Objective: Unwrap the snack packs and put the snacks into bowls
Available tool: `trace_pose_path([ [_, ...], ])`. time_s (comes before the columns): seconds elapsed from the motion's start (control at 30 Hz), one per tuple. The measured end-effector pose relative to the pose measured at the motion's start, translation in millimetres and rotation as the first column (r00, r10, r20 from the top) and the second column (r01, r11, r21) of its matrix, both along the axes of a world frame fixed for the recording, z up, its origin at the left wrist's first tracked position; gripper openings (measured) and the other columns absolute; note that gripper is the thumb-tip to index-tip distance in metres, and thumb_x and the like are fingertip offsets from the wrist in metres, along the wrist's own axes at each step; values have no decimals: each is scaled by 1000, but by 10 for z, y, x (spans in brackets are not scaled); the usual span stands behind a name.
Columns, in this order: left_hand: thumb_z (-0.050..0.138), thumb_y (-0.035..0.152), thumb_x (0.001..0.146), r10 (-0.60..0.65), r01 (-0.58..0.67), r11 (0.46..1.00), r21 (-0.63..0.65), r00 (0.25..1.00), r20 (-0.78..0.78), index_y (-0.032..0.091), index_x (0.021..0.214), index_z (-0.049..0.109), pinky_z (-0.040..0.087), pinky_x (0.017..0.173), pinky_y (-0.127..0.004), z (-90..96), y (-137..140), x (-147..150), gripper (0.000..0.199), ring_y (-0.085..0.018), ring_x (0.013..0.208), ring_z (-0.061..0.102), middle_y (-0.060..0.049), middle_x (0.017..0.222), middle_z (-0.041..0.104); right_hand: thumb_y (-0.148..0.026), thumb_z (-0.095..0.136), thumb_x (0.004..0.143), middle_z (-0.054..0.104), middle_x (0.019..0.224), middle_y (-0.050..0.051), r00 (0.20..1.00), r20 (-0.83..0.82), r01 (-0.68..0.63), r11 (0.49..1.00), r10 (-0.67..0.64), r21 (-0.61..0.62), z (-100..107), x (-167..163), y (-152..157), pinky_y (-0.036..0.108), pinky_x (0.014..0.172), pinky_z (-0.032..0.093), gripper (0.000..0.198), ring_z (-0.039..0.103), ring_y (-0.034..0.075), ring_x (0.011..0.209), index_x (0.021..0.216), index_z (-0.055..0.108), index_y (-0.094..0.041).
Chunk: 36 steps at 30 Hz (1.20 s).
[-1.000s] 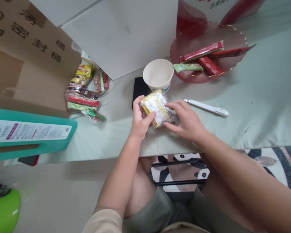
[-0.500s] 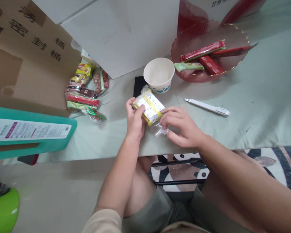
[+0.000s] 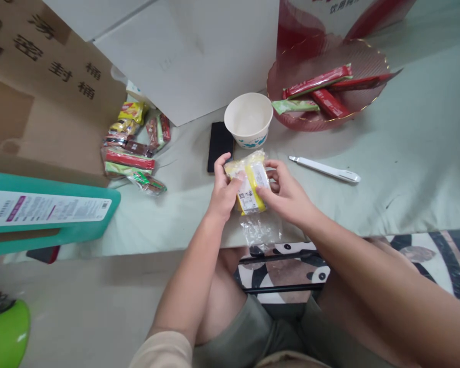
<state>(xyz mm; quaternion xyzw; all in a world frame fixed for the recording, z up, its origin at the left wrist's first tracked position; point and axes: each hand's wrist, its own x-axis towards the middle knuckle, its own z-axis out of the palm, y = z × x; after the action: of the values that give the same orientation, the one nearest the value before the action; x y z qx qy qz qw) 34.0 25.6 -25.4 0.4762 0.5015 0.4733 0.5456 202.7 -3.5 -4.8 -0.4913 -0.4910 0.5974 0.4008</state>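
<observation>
Between my two hands is a yellow and white snack packet (image 3: pixel 253 190) in clear plastic wrap, held above the table's front part. My left hand (image 3: pixel 226 193) grips its left side, thumb on top. My right hand (image 3: pixel 285 193) closes on the right side, its thumb pressing the face of the packet. Loose clear wrap (image 3: pixel 258 230) hangs from the near end over the table edge. Just beyond the packet stand a white paper bowl (image 3: pixel 249 120) with a blue-green pattern and a dark phone (image 3: pixel 219 145), partly hidden behind the bowl and my left hand.
A white utility knife (image 3: pixel 325 169) lies to the right. Behind it, a pink glass bowl (image 3: pixel 302 121) holds several red and green wrapped bars. Several wrapped snacks (image 3: pixel 130 159) lie at left beside a cardboard box (image 3: pixel 69 122) and a teal container (image 3: pixel 111 204). A white box (image 3: pixel 199 61) stands behind.
The packet has turned to a more upright angle and moved slightly right. My right hand has shifted from the wrap's end to the packet's side, and the loose wrap now hangs down.
</observation>
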Motion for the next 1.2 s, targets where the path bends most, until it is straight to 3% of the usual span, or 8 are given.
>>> trace_pose_path([
  [0.13, 80, 65, 74, -22, 35, 991, -129, 994, 108, 27, 122, 58, 62, 78, -36, 35, -5, 2, 65, -25, 93, 76, -6, 104, 76, -36, 65, 79, 61, 119, 9, 1000, 13, 26, 999, -27, 35, 13, 38, 11, 37, 75, 57, 61, 67, 19, 88, 134, 40, -25],
  [0.3, 69, 77, 76, -144, 207, 928, -311, 967, 212, 20, 100, 69, 64, 71, -40, 126, -21, -6, 62, -32, 97, 76, -10, 91, 78, -32, 60, 81, 64, 116, 7, 997, -26, 75, 997, -75, 21, 26, 73, 46, 36, 74, 57, 54, 67, 20, 90, 130, 39, -27],
  [0.4, 62, 79, 80, -167, 244, 922, -302, 951, 259, 21, 96, 71, 64, 71, -42, 132, -11, -26, 61, -33, 100, 76, -10, 90, 78, -32, 58, 82, 66, 118, 9, 994, -65, 84, 996, -86, -30, 34, 63, 53, 38, 79, 58, 52, 68, 21, 93, 130, 38, -26],
  [0.57, 70, 72, 79, -76, 132, 961, -245, 971, 226, 22, 98, 70, 64, 73, -42, 104, 6, -65, 53, -30, 94, 77, -9, 88, 77, -39, 60, 86, 64, 130, 13, 997, -56, 59, 998, -60, -21, 25, 12, 33, 41, 83, 60, 57, 69, 24, 102, 136, 37, -25],
  [0.73, 75, 69, 78, -76, 133, 962, -239, 969, 235, 22, 93, 67, 63, 73, -42, 130, 18, -60, 50, -30, 93, 77, -8, 85, 76, -44, 63, 87, 65, 129, 14, 995, -94, 39, 997, -44, -63, 4, 6, 45, 44, 92, 60, 60, 69, 25, 108, 137, 37, -24],
  [0.93, 77, 70, 74, -42, 166, 937, -306, 926, 374, 19, 97, 68, 61, 83, -40, 240, -36, 29, 56, -32, 104, 76, -9, 97, 78, -58, 71, 81, 64, 122, 8, 981, -104, 153, 985, -161, -79, -2, 44, 56, 36, 68, 59, 84, 69, 21, 81, 147, 24, -35],
  [1.03, 77, 65, 75, -59, 195, 927, -321, 919, 389, 18, 104, 68, 60, 81, -38, 296, -67, 48, 56, -31, 101, 76, -9, 98, 79, -61, 74, 78, 63, 118, 7, 979, -130, 150, 986, -159, -76, 2, 27, 51, 36, 65, 58, 79, 68, 19, 77, 139, 31, -34],
  [1.2, 87, 44, 66, -72, 174, 922, -346, 955, 288, 17, 101, 67, 54, 65, -28, 357, -66, -13, 48, -21, 73, 74, -5, 85, 78, -54, 73, 78, 63, 96, 0, 973, -33, 229, 973, -229, -12, 5, 41, 81, 31, 61, 50, 45, 61, 15, 71, 104, 48, -26],
])
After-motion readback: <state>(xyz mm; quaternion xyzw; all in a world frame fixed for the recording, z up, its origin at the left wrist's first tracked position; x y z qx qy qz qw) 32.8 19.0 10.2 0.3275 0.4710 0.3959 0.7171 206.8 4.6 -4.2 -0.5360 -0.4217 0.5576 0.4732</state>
